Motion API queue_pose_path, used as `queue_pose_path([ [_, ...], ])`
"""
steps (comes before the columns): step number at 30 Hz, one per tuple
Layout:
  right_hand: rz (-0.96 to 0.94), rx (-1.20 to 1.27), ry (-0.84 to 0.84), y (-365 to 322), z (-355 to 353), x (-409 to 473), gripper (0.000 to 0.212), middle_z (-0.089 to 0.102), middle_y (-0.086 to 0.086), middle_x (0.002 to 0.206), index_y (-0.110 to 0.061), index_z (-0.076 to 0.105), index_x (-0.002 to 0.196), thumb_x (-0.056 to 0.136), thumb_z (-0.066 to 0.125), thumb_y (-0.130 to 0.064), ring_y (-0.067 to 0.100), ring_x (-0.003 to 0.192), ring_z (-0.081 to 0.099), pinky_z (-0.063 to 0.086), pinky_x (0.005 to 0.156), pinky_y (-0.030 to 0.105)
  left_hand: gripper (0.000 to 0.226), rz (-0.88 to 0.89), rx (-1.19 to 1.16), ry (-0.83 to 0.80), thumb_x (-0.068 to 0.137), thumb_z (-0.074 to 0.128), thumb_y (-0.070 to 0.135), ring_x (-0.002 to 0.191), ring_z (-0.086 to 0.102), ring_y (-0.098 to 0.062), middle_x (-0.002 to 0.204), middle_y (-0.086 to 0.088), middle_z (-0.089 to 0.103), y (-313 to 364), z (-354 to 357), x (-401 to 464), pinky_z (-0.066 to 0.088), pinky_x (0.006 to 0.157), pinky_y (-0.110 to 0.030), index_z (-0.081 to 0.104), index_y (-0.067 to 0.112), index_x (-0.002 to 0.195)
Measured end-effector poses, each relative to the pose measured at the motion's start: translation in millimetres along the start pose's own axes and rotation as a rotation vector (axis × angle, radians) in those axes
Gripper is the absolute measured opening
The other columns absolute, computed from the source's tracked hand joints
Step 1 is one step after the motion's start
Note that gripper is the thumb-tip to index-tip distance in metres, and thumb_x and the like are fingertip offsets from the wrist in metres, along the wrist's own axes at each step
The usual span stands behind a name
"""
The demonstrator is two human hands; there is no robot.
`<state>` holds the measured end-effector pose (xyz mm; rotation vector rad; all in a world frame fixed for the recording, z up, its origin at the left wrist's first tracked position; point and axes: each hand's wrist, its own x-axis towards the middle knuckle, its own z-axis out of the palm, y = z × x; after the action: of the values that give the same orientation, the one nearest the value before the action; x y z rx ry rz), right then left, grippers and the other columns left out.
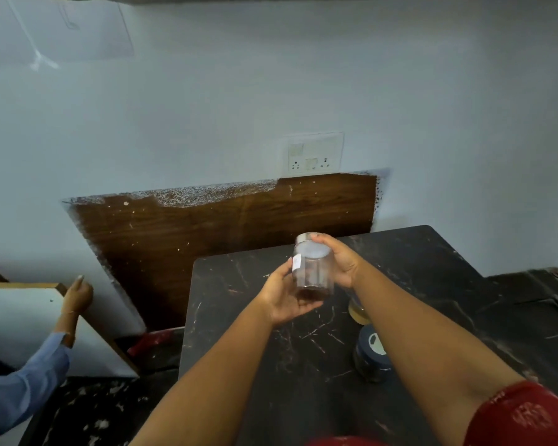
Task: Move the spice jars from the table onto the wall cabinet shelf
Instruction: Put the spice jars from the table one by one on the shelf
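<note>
A clear spice jar (313, 272) with a silver lid and a little brown spice at its bottom is held above the black marble table (239, 317). My left hand (284, 294) cups it from below and the left side. My right hand (342, 262) grips its lid and right side. Two more jars stand on the table under my right forearm: one with a dark blue lid (371, 355) and, behind it, one with yellowish contents (358, 312), partly hidden by my arm. The wall cabinet shelf is out of view.
Another person's hand (78, 296) in a blue sleeve holds a white board (23, 326) at the left. A brown wooden panel (223, 230) leans on the wall behind the table. A switch and socket plate (314, 154) sits on the wall above it.
</note>
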<state>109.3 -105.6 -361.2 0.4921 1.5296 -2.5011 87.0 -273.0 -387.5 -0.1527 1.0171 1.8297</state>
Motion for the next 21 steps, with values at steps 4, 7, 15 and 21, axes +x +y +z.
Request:
queue_pose_path([
  [4, 0.051, 0.232, 0.063, -1, -10, -8, 0.066, 0.068, 0.019, 0.102, -0.006, 0.068, 0.113, 0.076, 0.069, -0.061, 0.031, 0.088, 0.067, 0.053, 0.088, 0.044, 0.059, 0.061, 0.137, 0.041, 0.080, 0.065, 0.058, 0.111, 0.064, -0.026, 0.120, -0.012, 0.068, -2, 21, 7, 0.056, 0.078, -0.035, 0.061, 0.019, 0.124],
  [7, 0.070, 0.257, 0.088, -1, -20, -13, 0.071, 0.070, 0.017, 0.100, -0.010, 0.071, 0.109, 0.075, 0.061, -0.071, 0.030, 0.089, 0.067, 0.051, 0.090, 0.042, 0.051, 0.121, 0.238, 0.090, 0.080, 0.071, 0.049, 0.110, 0.063, -0.023, 0.119, -0.008, 0.068, -3, 25, 14, 0.053, 0.076, -0.033, 0.063, 0.021, 0.121],
  [15, -0.052, 0.352, 0.139, -3, -39, -22, 0.067, 0.064, 0.018, 0.126, -0.016, 0.063, 0.129, 0.085, 0.054, -0.066, 0.036, 0.115, 0.061, 0.049, 0.097, 0.048, 0.023, 0.202, 0.202, 0.056, 0.098, 0.052, 0.020, 0.109, 0.064, -0.026, 0.117, -0.005, 0.068, 0, 38, 22, 0.052, 0.092, -0.046, 0.064, 0.030, 0.116],
  [21, -0.101, 0.378, 0.199, -5, -53, -25, 0.062, 0.064, 0.016, 0.127, -0.017, 0.059, 0.132, 0.086, 0.059, -0.059, 0.038, 0.119, 0.058, 0.041, 0.104, 0.056, 0.025, 0.198, 0.204, 0.010, 0.098, 0.052, 0.018, 0.112, 0.062, -0.029, 0.122, -0.007, 0.065, -1, 49, 24, 0.053, 0.092, -0.048, 0.062, 0.029, 0.118],
])
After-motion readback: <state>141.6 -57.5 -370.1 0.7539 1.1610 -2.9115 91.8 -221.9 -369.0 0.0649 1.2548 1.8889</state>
